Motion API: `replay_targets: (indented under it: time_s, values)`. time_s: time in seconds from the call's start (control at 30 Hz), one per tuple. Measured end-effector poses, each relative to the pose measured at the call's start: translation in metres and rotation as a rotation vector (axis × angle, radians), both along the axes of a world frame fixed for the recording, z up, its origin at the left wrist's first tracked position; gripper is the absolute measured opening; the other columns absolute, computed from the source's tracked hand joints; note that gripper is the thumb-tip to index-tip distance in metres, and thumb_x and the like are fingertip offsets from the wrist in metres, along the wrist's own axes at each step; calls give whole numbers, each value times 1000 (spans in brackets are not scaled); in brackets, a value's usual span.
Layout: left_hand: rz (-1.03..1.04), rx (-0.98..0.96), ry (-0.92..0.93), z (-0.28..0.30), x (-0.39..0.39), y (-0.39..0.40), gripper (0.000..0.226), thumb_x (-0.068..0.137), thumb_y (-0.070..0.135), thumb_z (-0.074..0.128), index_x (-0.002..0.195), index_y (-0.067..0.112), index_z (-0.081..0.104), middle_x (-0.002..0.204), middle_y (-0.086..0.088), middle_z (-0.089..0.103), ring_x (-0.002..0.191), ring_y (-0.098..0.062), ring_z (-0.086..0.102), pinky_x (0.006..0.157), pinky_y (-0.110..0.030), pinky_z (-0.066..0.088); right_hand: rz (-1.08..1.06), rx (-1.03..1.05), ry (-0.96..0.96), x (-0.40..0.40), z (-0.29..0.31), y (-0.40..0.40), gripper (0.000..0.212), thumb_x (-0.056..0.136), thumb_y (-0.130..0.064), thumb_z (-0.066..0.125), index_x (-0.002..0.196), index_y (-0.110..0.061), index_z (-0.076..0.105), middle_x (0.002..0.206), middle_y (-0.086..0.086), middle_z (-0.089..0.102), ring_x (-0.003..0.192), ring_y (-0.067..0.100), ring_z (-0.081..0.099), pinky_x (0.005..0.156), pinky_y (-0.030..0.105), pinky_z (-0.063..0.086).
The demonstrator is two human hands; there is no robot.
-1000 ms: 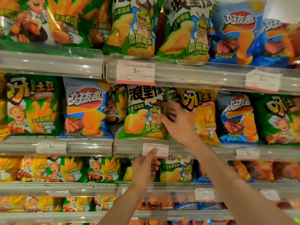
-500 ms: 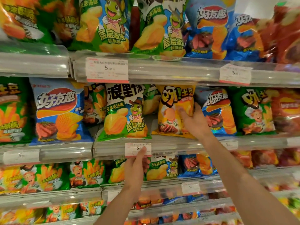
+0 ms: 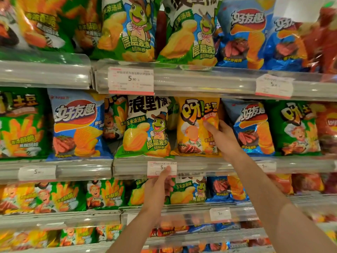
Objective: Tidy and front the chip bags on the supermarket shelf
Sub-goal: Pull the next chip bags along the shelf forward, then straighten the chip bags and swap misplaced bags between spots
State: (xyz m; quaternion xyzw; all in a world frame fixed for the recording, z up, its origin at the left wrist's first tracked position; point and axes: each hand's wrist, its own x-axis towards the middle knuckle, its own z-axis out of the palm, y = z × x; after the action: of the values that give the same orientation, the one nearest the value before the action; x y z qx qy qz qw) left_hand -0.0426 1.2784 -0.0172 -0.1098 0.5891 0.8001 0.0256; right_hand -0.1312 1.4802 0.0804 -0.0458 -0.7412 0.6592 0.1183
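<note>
Chip bags line the shelf [image 3: 228, 164]; our right hand [image 3: 223, 138] now grips the yellow bag [image 3: 193, 128], standing upright beside the green bag [image 3: 145, 128], no longer behind it. Left hand [image 3: 157, 187] pinches the price tag [image 3: 161, 168].

A supermarket aisle is shown: tiered shelves [image 3: 228, 83] are packed with chip bags [image 3: 147, 128], and price tags [image 3: 131, 80] are clipped above the fingers [image 3: 209, 125].

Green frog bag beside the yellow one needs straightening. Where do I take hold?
Probably a grip on the green frog bag by its left edge, coming from the front-left. It stands upright at the shelf front with a gap on that side; the yellow bag and right hand crowd its right.
</note>
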Motion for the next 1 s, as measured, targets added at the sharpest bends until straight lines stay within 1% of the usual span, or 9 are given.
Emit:
replay_targets:
  time_s: [0.17,0.33,0.4,0.47,0.53,0.63,0.73,0.87,1.0]
  values:
    - [21,-1,-13,1,1,2,35,98,37,63,84,7,71,61,-3,65,53,-11,56,55,-24,43,-5,44,0,-1,-3,-3,37,93,-48,66,125,-30,59,115,-5,71,107,18,69,96,43,56]
    - [25,9,-19,1,1,3,36,99,38,63,85,5,70,60,-2,65,54,-13,55,56,-27,42,-63,151,62,2,-6,-10,47,99,-46,57,137,-19,51,105,-10,63,93,4,62,70,17,46]
    - [19,4,-21,1,1,2,36,99,38,63,86,6,70,60,-2,65,54,-13,55,56,-27,42,-90,207,82,3,-7,-13,53,100,-48,53,143,-17,47,112,-6,63,101,11,63,77,19,47]
    - [10,-9,-21,1,1,1,36,99,39,63,87,6,71,60,-1,65,54,-11,56,56,-26,43,-122,272,84,8,-8,-15,59,101,-52,48,149,-20,40,126,-1,62,117,20,61,92,30,47]
    - [-2,-16,-17,1,2,-1,35,99,39,63,91,6,72,61,0,65,53,-10,56,55,-25,43,-146,388,109,16,-10,-18,62,102,-54,45,155,-23,32,139,2,59,125,24,57,100,33,43]
    - [-14,-25,1,0,2,-4,36,99,40,62,93,6,73,63,-1,65,52,-9,56,51,-21,43,-176,593,152,34,-22,-22,75,100,-58,43,160,-19,18,156,5,45,139,26,46,109,38,38]
    - [-43,-29,30,-1,3,-5,35,100,39,61,85,10,73,66,-3,66,52,-8,57,50,-20,43,-224,814,241,60,-48,-23,80,101,-62,37,161,-13,16,162,11,33,148,28,33,119,50,31]
    - [-79,-130,82,-14,4,-11,32,101,39,59,93,11,73,79,-4,72,66,-13,64,61,-24,50,-263,976,235,100,-86,-20,80,100,-62,33,162,-15,15,170,8,11,157,23,6,126,49,15]
    - [-127,-298,204,-30,16,-23,13,100,29,62,101,19,70,97,3,72,94,-18,69,80,-22,55,-192,963,224,144,-124,-20,74,101,-59,38,162,-21,18,171,0,6,158,17,-1,127,43,10]
